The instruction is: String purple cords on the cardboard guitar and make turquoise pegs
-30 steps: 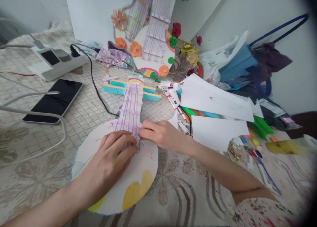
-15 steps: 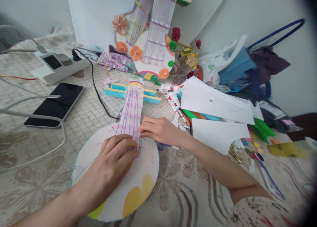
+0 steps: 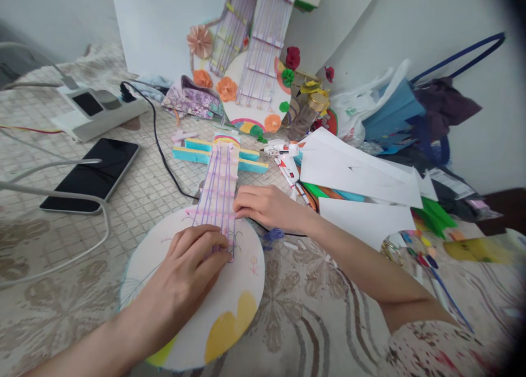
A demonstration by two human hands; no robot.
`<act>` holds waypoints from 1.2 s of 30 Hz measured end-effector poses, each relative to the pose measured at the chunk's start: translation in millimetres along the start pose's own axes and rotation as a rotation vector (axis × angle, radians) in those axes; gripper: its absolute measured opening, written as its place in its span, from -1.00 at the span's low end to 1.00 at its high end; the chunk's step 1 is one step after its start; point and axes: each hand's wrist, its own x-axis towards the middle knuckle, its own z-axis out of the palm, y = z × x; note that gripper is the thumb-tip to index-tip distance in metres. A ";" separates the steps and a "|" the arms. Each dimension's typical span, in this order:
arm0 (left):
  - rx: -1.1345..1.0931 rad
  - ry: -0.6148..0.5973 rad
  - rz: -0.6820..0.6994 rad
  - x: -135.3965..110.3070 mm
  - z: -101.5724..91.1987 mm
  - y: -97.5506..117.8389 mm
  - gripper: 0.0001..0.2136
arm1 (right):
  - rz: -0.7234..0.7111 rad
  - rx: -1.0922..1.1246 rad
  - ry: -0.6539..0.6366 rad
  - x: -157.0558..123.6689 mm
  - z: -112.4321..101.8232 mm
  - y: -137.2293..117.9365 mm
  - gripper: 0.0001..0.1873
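Note:
A cardboard guitar model (image 3: 197,306) lies flat on the patterned cloth, with a round white body, a yellow heart and a pink neck strung with purple threads (image 3: 217,188). My left hand (image 3: 187,273) lies on the body, its fingertips pressed down on the lower ends of the threads. My right hand (image 3: 267,207) rests at the right edge of the neck, fingers curled together and touching the outer thread. A small tuft of purple thread (image 3: 273,235) lies just below that hand.
A black phone (image 3: 92,174), a white power strip (image 3: 96,108) and cables lie at the left. A glue gun (image 3: 285,160), white sheets (image 3: 353,174), scissors (image 3: 388,251) and pens crowd the right. Two finished guitar models (image 3: 255,64) lean on the wall behind.
My right hand slid up along the neck's right edge, from the body's rim toward the middle of the neck. My left hand stayed pressed on the thread ends. The view shifted slightly.

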 end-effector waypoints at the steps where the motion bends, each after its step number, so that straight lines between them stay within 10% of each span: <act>1: 0.000 -0.002 -0.001 0.0 0.0 0.0 -0.81 | -0.009 -0.029 -0.001 0.0 0.0 1.3 -0.73; 36: 0.004 -0.018 -0.015 0.0 -3.0 0.0 -0.78 | 0.019 0.044 0.025 27.7 -19.8 46.4 -0.90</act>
